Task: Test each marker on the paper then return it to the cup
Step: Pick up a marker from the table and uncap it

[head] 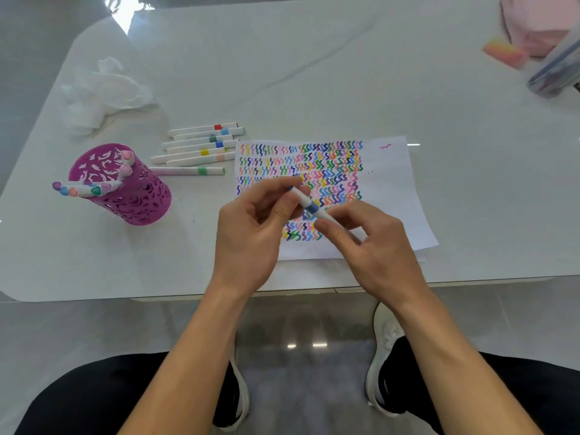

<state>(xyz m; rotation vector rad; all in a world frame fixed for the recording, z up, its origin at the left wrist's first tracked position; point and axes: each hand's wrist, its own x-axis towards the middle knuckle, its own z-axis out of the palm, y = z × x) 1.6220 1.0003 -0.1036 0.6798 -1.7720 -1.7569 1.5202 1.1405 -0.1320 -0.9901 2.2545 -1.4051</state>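
Both hands hold one white marker with a blue band (pixel 309 206) just above the paper (pixel 389 189), which is covered in rows of coloured squiggles. My left hand (pixel 254 227) pinches the marker's upper end, where a dark blue tip or cap shows. My right hand (pixel 367 243) grips the lower part of the barrel. The purple perforated cup (pixel 131 196) stands at the left with several markers in it. Several more markers (pixel 201 147) lie side by side on the table between cup and paper.
A crumpled white tissue (pixel 103 89) lies at the back left. A pink pouch (pixel 533 23), a pink-orange block (pixel 505 51) and a clear pencil case (pixel 555 70) sit at the far right corner. The white table's front edge (pixel 157 296) runs just below my wrists.
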